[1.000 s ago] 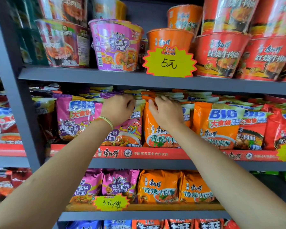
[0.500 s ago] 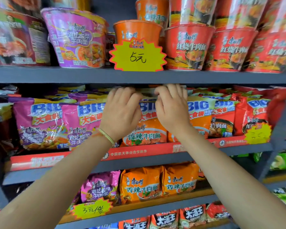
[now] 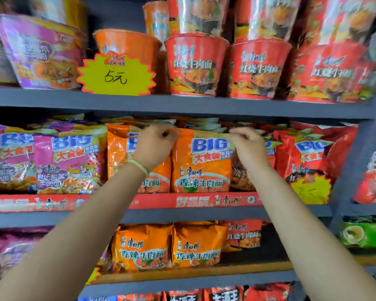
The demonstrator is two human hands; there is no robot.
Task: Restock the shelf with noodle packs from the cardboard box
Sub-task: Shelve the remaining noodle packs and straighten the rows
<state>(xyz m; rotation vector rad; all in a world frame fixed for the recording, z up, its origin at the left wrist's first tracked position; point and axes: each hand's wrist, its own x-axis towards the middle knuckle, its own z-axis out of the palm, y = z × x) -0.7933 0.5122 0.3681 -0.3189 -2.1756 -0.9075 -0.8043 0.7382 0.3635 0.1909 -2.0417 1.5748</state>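
Orange noodle pack pinched by both hands.

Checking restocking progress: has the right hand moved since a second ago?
Yes, rightward. The right hand sat directly below the yellow 5元 price tag; now it pinches the orange BIG noodle pack well right of that tag.

A shop: grey shelves carry rows of instant noodle packs and, at twelve o'clock, stacked noodle cups, with a yellow starburst price tag handwritten "5元" at eleven o'clock.
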